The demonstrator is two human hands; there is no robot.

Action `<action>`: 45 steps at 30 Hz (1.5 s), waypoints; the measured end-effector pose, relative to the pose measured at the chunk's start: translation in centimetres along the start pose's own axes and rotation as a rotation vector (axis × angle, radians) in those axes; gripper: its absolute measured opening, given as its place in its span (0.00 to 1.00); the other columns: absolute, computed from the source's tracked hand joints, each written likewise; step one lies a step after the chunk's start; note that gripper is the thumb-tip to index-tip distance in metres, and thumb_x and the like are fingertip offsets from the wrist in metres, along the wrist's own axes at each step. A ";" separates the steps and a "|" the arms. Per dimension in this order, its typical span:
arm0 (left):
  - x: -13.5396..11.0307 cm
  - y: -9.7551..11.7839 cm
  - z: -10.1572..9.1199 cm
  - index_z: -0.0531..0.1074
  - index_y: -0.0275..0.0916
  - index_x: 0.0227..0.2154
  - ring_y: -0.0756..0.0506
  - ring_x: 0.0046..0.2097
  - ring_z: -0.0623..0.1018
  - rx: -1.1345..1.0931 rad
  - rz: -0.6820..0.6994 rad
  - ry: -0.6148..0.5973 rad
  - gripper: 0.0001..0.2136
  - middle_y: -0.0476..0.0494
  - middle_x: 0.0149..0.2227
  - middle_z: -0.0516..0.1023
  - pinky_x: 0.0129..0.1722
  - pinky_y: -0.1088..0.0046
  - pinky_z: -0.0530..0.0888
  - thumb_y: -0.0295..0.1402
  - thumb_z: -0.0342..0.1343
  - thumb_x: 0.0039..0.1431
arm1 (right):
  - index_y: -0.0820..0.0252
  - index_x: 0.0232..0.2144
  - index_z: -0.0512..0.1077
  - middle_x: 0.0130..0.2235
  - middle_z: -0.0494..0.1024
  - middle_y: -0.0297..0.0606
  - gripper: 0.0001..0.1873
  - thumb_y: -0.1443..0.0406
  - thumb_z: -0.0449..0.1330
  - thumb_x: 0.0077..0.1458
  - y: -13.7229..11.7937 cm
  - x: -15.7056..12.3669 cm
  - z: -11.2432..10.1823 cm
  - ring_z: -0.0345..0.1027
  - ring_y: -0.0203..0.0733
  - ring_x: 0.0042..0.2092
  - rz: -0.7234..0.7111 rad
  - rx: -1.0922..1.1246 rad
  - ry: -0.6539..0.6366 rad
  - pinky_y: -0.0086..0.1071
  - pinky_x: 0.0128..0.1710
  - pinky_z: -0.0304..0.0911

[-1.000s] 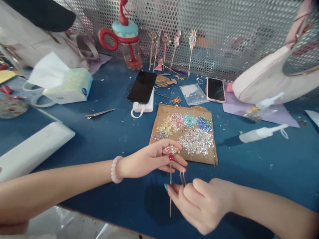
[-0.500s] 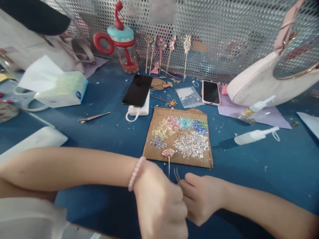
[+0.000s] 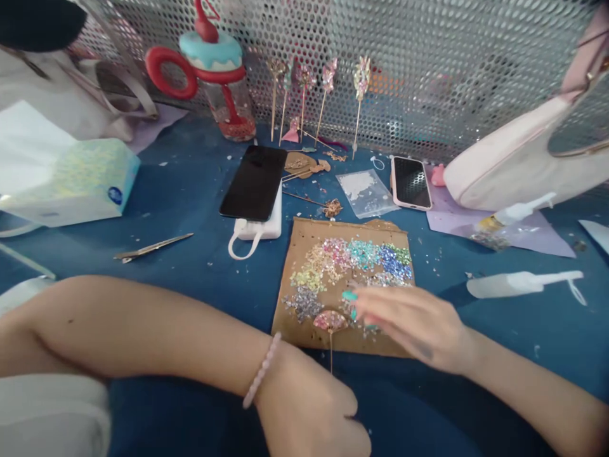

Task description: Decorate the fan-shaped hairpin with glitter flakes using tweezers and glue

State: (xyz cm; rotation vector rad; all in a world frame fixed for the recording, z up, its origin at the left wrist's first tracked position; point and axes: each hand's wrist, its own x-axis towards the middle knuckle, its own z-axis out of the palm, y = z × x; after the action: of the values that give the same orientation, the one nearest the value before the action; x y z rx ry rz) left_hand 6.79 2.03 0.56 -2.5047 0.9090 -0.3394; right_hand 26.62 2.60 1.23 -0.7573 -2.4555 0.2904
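My left hand point(image 3: 311, 416) is at the bottom centre, back up and fingers curled, closed on the thin stick of a hairpin point(image 3: 330, 322) with a pink fan-shaped glitter top. The top rests over the near edge of a brown cardboard sheet point(image 3: 297, 244) covered in piles of coloured sequins point(image 3: 361, 257). My right hand point(image 3: 419, 327), with teal nails, reaches leftward low over the silver sequins, palm down. It is smeared by motion, and I cannot make out whether it holds anything. A pale bead bracelet point(image 3: 261, 371) is on my left wrist.
On the blue table lie a black phone on a white power bank point(image 3: 254, 190), a second phone point(image 3: 412, 183), a small plastic bag point(image 3: 366, 190), metal tweezers point(image 3: 152, 247), two glue bottles point(image 3: 521, 284), a tissue box point(image 3: 71, 184), a pink bag point(image 3: 518, 158). Finished hairpins point(image 3: 323, 95) lean on the mesh wall.
My right hand has left the hairpin's stick and moved up over the sequins on the cardboard. The tweezers it held are no longer visible. My left hand has dropped lower with the stick.
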 end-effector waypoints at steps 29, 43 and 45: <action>0.4 1.4 1.5 0.64 0.38 0.21 0.51 0.19 0.63 -0.677 -0.602 0.235 0.09 0.53 0.19 0.61 0.16 0.72 0.56 0.30 0.55 0.55 | 0.50 0.28 0.72 0.29 0.79 0.26 0.05 0.64 0.57 0.56 3.1 1.0 0.5 0.73 0.38 0.34 0.450 -0.140 0.143 0.32 0.33 0.65; -4.9 -8.0 1.5 0.68 0.33 0.35 0.45 0.29 0.74 -0.014 -1.020 0.134 0.20 0.46 0.27 0.71 0.22 0.72 0.64 0.49 0.47 0.59 | 0.55 0.30 0.71 0.31 0.79 0.30 0.01 0.66 0.59 0.53 2.0 1.4 -0.7 0.74 0.35 0.33 0.447 -0.091 0.319 0.28 0.35 0.69; -4.9 -7.8 2.0 0.68 0.34 0.35 0.45 0.30 0.75 -0.015 -1.037 0.102 0.17 0.46 0.28 0.72 0.23 0.72 0.65 0.46 0.46 0.61 | 0.55 0.30 0.71 0.30 0.79 0.29 0.01 0.66 0.59 0.53 1.9 1.5 -0.7 0.74 0.35 0.33 0.444 -0.077 0.308 0.27 0.34 0.69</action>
State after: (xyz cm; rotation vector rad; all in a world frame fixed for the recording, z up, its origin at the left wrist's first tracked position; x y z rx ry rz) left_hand 8.03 11.21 2.27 -2.7790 -0.4473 -0.7645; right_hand 26.88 5.01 1.79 -1.2796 -2.0022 0.2225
